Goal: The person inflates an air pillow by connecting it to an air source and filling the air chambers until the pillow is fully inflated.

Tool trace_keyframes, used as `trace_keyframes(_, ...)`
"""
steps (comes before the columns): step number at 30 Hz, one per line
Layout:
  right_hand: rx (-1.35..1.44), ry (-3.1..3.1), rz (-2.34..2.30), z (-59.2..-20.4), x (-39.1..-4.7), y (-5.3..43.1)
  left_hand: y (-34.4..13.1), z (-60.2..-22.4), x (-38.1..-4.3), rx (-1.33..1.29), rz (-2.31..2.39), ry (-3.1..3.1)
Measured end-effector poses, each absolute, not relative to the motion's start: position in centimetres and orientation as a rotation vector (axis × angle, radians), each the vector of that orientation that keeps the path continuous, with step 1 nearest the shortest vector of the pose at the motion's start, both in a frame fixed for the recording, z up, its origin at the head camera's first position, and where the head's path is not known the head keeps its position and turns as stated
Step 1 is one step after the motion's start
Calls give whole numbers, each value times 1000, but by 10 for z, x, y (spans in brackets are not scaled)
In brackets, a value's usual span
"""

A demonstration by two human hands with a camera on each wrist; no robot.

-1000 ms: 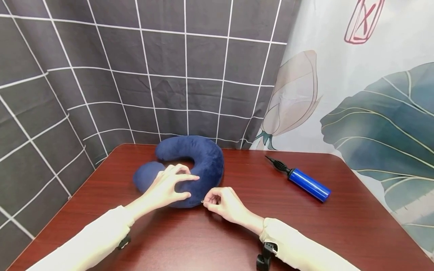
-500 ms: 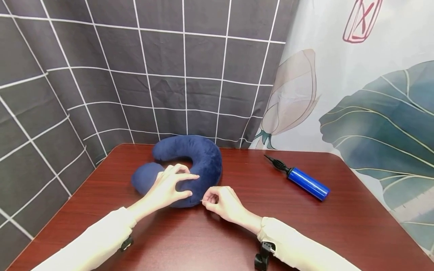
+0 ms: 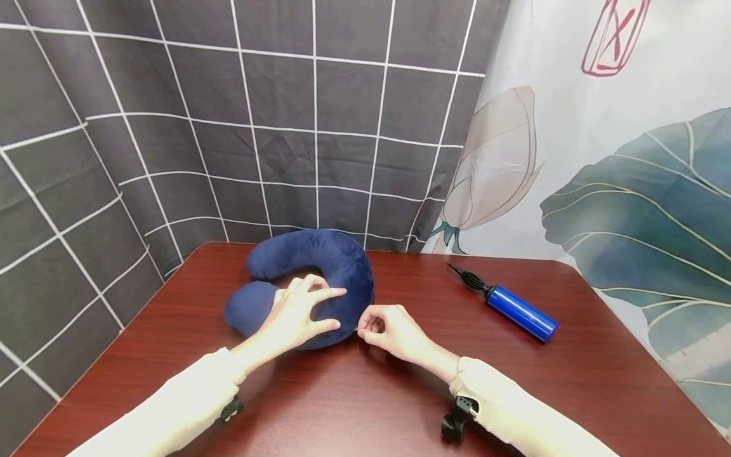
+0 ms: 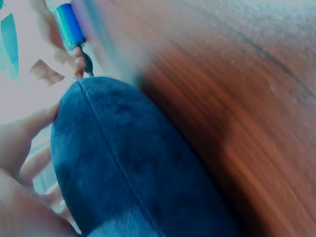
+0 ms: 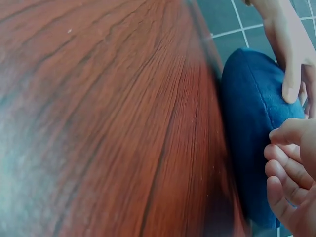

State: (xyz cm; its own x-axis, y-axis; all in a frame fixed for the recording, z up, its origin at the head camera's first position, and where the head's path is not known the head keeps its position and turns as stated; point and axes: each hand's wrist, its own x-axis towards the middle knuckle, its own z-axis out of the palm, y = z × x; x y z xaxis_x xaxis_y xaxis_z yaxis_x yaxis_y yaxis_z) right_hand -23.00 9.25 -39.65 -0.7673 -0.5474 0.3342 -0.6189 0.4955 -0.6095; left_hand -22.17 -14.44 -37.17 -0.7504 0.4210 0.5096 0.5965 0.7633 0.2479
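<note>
A navy-blue U-shaped neck pillow (image 3: 348, 266) lies on the table, its opening to the left. My left hand (image 3: 299, 311) holds the pillow's near arm, thumb and forefinger spread over the top and other fingers bent toward the inner gap. At the outer near-right edge, my right hand (image 3: 394, 330) pinches a tiny metallic piece that looks like a zipper pull (image 3: 357, 329), on the seam. The right wrist view shows the right thumb and forefinger (image 5: 289, 132) together at the seam, with the left hand (image 5: 291, 54) behind. Fingertips inside the U are partly hidden.
A blue hand pump (image 3: 521, 311) with a black nozzle lies at the right of the reddish-brown table (image 3: 342, 406). Behind the table hang a dark grid-patterned curtain (image 3: 285, 152) and a floral white one (image 3: 571, 127).
Both hands have moved slightly right and away, the right one still pinching at the edge. The pillow has turned a little and its two ends look closer together.
</note>
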Motion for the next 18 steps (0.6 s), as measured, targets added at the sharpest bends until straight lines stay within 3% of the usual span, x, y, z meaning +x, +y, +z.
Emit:
trace_keyframes(13,1034,-2578,854,-388,-222,112,-208,-362,-238,-1225,-444,-2354)
trace_keyframes(18,1020,-2579,816,-382,-217,121,-239,-361,-244,-1246,-478,-2384)
